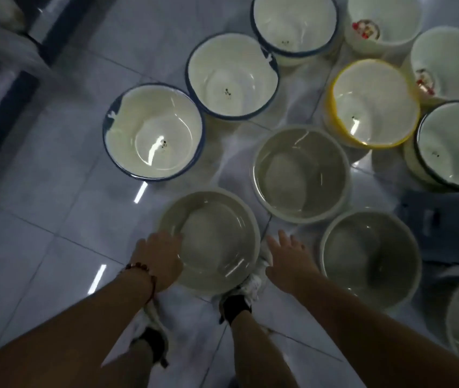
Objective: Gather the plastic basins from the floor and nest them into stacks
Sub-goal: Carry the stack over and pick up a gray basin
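While the left hand [159, 259], a bead bracelet [141, 271] on its wrist, grips the near-left rim of the near grey basin [208, 242] with fingers curled over the edge, the right hand [290, 259] hovers just beside that basin's right rim, fingers spread and holding nothing. The basin sits on the tiled floor [41, 247] over a white shoe [250, 284]. Up left stands a blue-rimmed basin [152, 133], then another [232, 77]. Two more grey basins [301, 175] [369, 257] lie to the right, with a yellow-rimmed basin [374, 103] beyond them.
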Demonstrator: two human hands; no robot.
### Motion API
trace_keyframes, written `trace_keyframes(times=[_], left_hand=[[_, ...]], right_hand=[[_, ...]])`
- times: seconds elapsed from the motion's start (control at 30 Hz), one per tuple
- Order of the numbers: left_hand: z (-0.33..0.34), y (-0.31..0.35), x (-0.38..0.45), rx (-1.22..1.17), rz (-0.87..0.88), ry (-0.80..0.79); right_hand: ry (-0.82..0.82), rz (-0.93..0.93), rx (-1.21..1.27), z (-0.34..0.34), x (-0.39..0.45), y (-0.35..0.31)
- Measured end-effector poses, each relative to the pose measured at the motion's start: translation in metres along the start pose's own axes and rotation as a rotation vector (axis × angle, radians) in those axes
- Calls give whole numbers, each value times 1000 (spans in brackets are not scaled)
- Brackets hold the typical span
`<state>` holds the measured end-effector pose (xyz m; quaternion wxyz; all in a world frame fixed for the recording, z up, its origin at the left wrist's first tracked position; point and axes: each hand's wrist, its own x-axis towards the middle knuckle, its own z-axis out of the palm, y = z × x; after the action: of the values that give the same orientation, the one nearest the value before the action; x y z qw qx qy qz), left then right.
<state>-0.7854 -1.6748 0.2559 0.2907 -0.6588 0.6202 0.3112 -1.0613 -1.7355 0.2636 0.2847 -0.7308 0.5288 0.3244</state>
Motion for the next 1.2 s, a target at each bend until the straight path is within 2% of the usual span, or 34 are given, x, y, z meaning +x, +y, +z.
trace_keyframes(times=[0.13, 0.23, 0.37, 0.4, 0.47, 0.53, 0.57, 0.63, 0.67, 0.73, 0.8, 0.97, 1.07, 1.2], left_hand=[[41, -9, 103, 104, 43, -12], [80, -27, 182, 248, 23, -32], [132, -49, 247, 326, -11, -106], [144, -54, 255, 290, -19, -116], [161, -61, 265, 101, -33, -166], [169, -63, 271, -179, -52, -192], [170, -61, 273, -289, -55, -169], [169, -56, 274, -390, -45, -87], [167, -55, 274, -397, -36, -54], [160, -59, 268, -388, -28, -10], [147, -70, 257, -386, -37, -3], [89, -68, 218, -398, -61, -42], [34, -42, 208, -408, -2, -23], [-55, 17, 200, -439, 160, 39]], right_hand=[[-93, 33, 8, 52, 96, 21], [-102, 62, 51, 109, 163, 28], [-115, 179, 227, 175, 218, 29], [-79, 223, 286, 186, 223, 26], [107, 311, 392, 203, 225, 23], [251, 477, 610, 221, 225, 23], [243, 606, 761, 229, 225, 25], [80, 842, 1214, 242, 226, 33], [-7, 901, 1416, 248, 225, 37], [-91, 885, 1513, 251, 216, 38], [-56, 845, 1494, 247, 205, 34], [-18, 772, 1646, 194, 150, 43], [100, 776, 1702, 149, 116, 65], [220, 746, 1786, 88, 76, 109]])
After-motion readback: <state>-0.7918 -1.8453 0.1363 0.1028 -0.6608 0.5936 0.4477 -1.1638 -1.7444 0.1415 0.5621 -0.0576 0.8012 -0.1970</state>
